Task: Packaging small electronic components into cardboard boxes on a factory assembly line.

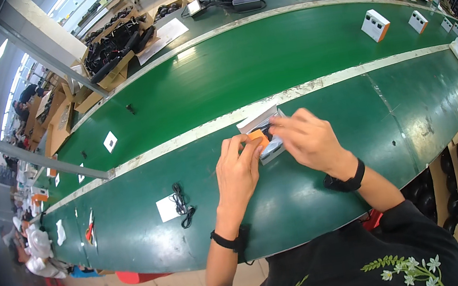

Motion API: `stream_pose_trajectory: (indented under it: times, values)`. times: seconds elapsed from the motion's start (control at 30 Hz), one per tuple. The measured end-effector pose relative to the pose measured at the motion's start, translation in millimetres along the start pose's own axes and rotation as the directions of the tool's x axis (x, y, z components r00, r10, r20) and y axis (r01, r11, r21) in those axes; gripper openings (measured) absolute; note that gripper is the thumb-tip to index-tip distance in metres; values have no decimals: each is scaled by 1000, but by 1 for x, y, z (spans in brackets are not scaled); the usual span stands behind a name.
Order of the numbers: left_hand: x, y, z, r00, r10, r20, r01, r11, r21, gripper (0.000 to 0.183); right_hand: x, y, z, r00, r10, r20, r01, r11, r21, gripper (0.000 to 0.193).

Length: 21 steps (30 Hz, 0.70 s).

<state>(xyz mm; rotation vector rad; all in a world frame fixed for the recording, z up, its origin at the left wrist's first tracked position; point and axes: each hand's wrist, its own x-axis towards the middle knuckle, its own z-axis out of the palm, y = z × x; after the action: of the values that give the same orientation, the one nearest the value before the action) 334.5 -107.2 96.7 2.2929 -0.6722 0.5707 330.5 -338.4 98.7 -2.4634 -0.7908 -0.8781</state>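
An open white box [253,121] lies on the near green table in front of me, its flap raised at the far side. My left hand [235,170] is closed on a small orange carton piece [258,136] at the box's left side. From the right, my right hand [314,141] reaches over the box with its fingers drawn together. Something black, perhaps a cable [266,129], shows between the two hands; whether my right fingertips grip it is hidden. Left of my hands, a coiled black cable [179,200] lies partly over a white card [166,209].
Beyond a pale rail runs a green conveyor belt [191,89] with white-and-orange boxes [375,25] at right and a white card [110,142] at left. Scissors [90,229] lie at the table's left. A metal post [35,154] slants across the left. Black adapters [246,3] sit beyond the belt.
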Motion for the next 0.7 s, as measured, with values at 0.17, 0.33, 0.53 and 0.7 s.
stream_pose_trajectory:
  times: [0.17,0.33,0.53,0.7]
  values:
    - [12,-2,10,998,-32,-58,33,999,29,20,-22,-1,15,961,274,-44,-236,890,391,60]
    - [22,4,10,938,-306,-165,234,908,-348,46,-24,-5,11,991,98,94,-112,982,151,54]
    - [5,-26,0,943,185,278,-149,978,-145,60,-47,10,15,997,44,71,-57,977,203,40]
    - [-1,-21,0,957,211,201,-178,969,-171,51,-66,-2,10,971,169,-168,-77,890,450,45]
